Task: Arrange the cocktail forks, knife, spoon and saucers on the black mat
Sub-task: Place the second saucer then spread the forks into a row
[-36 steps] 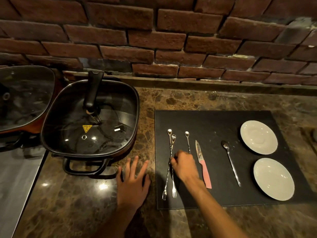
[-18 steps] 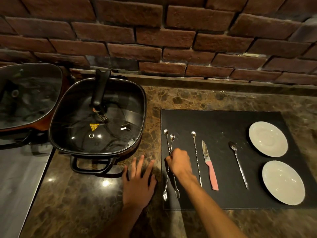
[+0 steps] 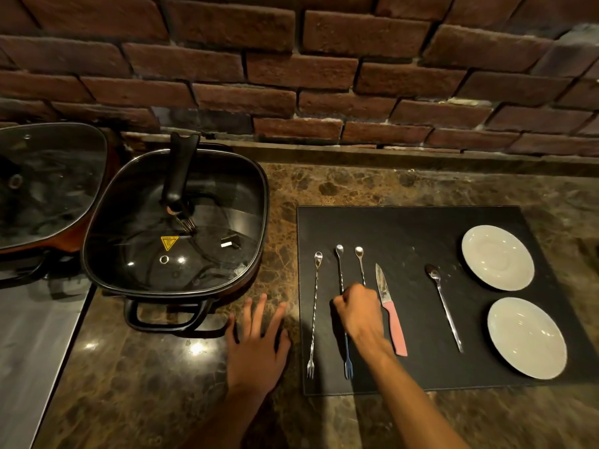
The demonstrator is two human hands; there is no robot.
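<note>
On the black mat three long twisted cocktail forks lie side by side, tines toward me. The left fork lies free. My right hand is closed on the middle fork. The third fork runs under that hand. To its right lie a pink-handled knife and a spoon. Two white saucers sit at the mat's right side, one farther and one nearer. My left hand rests flat on the counter left of the mat, fingers spread.
A square black electric pan with a glass lid stands left of the mat, a second lidded pan beyond it. A brick wall backs the brown marble counter. A steel surface lies at the far left.
The two left forks were crossed together; my right hand has shifted one to the right, so they now lie apart and parallel. My left hand has stayed flat on the counter.
</note>
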